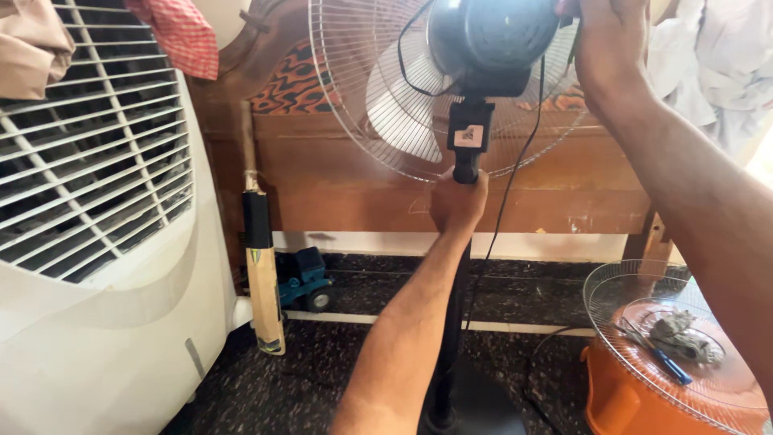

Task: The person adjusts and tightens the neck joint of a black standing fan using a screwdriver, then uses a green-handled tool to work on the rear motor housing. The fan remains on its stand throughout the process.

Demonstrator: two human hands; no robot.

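Fan: a pedestal fan, its black motor housing (493,36) facing the camera, blades behind a wire guard (362,97).
Left hand (457,203): fingers clenched round the black pole (465,165) just below the motor housing.
Right hand (608,36): grasping the housing's right side — fingers partly hidden.
Loose grille (644,294): lower right of the fan, on an orange tub (624,403).

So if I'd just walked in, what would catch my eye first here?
Probably the pedestal fan at top centre, seen from behind: the left hand grips its pole just under the black motor housing, and the right hand holds the top. Next, the big white air cooler fills the left side, and a loose fan grille lies on an orange tub at lower right.
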